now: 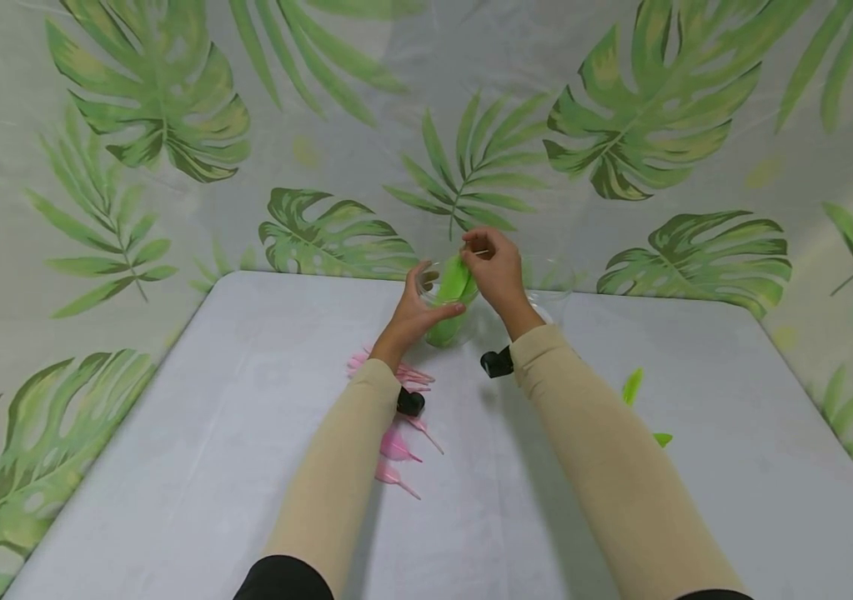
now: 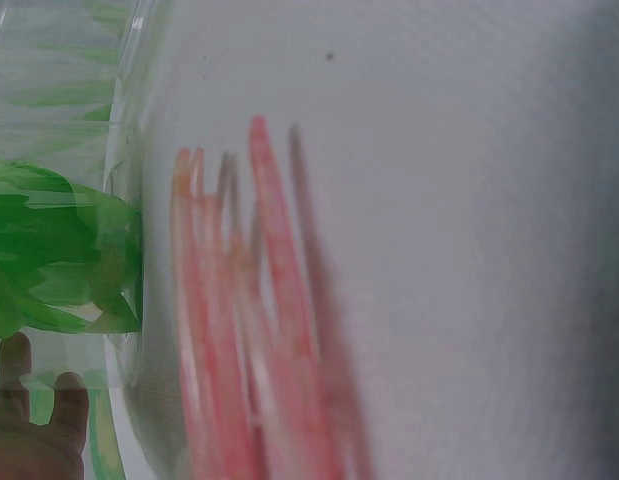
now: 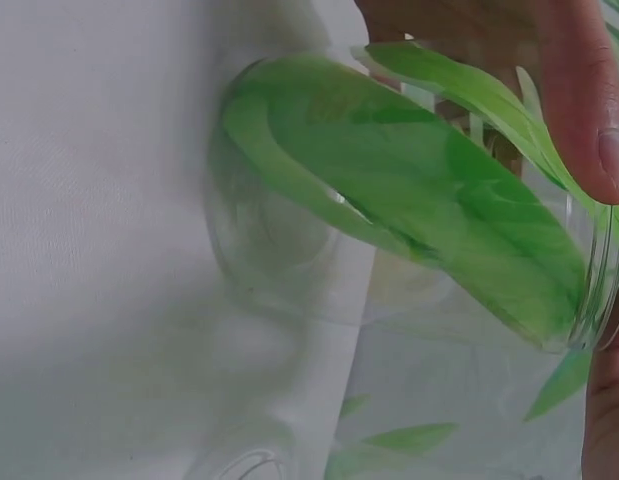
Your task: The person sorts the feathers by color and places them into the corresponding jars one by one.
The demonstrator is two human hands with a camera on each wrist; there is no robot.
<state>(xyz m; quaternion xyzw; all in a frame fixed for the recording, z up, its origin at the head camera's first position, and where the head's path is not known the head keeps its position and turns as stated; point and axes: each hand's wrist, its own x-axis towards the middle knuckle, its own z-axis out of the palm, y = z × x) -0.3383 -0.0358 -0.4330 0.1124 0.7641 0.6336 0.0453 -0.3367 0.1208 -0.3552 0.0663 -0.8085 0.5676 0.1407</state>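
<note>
We read no text, label, brand, number or sign in the head view, and we find none legible in the left wrist or right wrist view; because both wrist views are somewhat blurred, we cannot fully exclude a small or faint marking there.

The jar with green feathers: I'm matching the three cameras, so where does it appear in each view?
Head: the jar is near the middle, held by the left hand.
Left wrist: the jar is cut off at the left edge, beside pink quills.
Right wrist: the jar lies sideways, upper middle to right edge.
Shared landmark: the green feathers inside it.
</note>
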